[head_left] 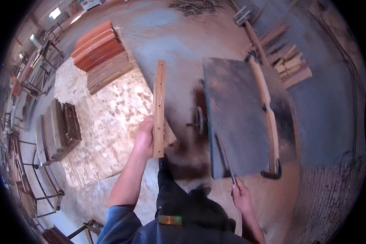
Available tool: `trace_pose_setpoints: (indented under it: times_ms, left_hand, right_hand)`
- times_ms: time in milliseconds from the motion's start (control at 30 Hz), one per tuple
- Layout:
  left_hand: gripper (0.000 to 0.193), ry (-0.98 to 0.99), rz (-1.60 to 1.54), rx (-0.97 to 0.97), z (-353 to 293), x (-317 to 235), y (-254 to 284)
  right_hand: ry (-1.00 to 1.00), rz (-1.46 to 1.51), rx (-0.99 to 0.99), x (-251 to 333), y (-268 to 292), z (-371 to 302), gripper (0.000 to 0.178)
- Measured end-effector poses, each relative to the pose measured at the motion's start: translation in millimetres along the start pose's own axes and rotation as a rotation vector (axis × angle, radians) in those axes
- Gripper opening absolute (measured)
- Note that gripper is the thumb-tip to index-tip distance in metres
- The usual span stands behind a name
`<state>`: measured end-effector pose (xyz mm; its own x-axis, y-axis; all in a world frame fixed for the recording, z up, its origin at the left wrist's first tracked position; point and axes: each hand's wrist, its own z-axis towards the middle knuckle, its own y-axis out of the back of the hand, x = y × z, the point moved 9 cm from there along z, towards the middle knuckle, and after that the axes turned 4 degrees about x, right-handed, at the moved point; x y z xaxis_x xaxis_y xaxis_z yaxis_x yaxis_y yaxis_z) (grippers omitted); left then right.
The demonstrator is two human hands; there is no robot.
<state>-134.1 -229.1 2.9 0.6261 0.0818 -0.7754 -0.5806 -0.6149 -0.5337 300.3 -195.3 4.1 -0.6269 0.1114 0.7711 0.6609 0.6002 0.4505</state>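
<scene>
My left hand (144,131) grips a narrow wooden board (159,101) from its left side. The board stands on edge toward me, with a row of small dark holes along its face. In my right hand (242,196) is a long thin metal tool (227,156), perhaps a file; its handle end sits in my closed fingers. The tool points away from me, over the near part of a dark flat machine table (236,110). A wooden fence (267,112) lies along the right side of that table, with a dark clamp (271,173) at its near end.
Left of the board is a pale speckled sheet (105,134) bearing a stack of reddish boards (99,46) and a stack of brown boards (55,130). A handwheel (200,120) sticks out from the machine's left side. Wood offcuts (293,65) lie beyond it at right.
</scene>
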Motion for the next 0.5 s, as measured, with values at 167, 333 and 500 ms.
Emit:
trace_pose_setpoints:
  times_ms: [167, 333, 500]
  left_hand:
    - [0.028, -0.146, 0.265, 0.018, -69, 111, -110]
    - [0.040, -0.101, 0.497, 0.237, -102, 241, -211]
    - [0.048, 0.047, 0.678, 0.247, -119, 351, -263]
  right_hand:
    - [-0.123, 0.147, -0.087, -73, 75, -95, 0.045]
    - [-0.232, 0.210, -0.194, -142, 112, -152, 0.046]
    - [-0.271, 0.220, -0.320, -174, 134, -201, 0.045]
